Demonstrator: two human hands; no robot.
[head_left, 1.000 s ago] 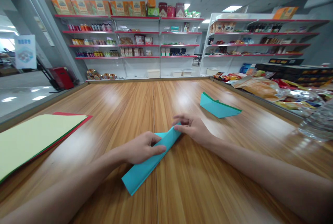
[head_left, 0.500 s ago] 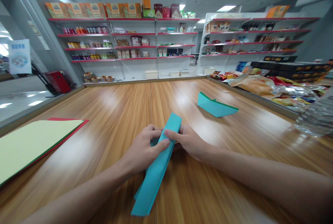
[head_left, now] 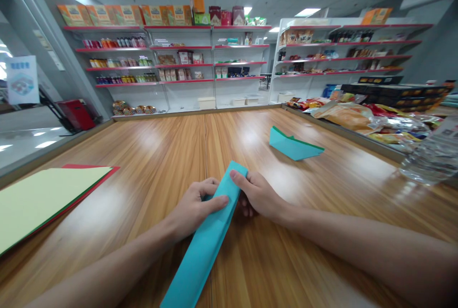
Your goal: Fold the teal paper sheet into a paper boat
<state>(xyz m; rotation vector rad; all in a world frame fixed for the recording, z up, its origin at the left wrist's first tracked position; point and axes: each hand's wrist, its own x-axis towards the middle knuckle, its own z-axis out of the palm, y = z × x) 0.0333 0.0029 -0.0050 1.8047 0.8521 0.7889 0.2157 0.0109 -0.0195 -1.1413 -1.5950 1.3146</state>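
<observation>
A long folded strip of blue paper [head_left: 204,246] slants up from the bottom edge, held in both hands above the wooden table. My left hand [head_left: 195,205] grips its left side, thumb on top and fingers underneath. Close to the strip's far end, my right hand [head_left: 259,193] pinches the right edge with the thumb on top; its other fingers curl partly out of sight below. Beyond the right hand rests a folded paper boat [head_left: 295,148], blue with a green edge.
On the left lies a stack of coloured paper [head_left: 53,189], pale yellow uppermost, green and red below. A clear plastic bottle [head_left: 429,158] stands at the right. Snack packets [head_left: 350,117] lie past the table's right edge. Stocked shelves [head_left: 179,65] line the back.
The blue strip has slid toward me, its near end now running past the bottom edge. My right thumb sits nearer its far end, and the lower layers look more closely aligned.
</observation>
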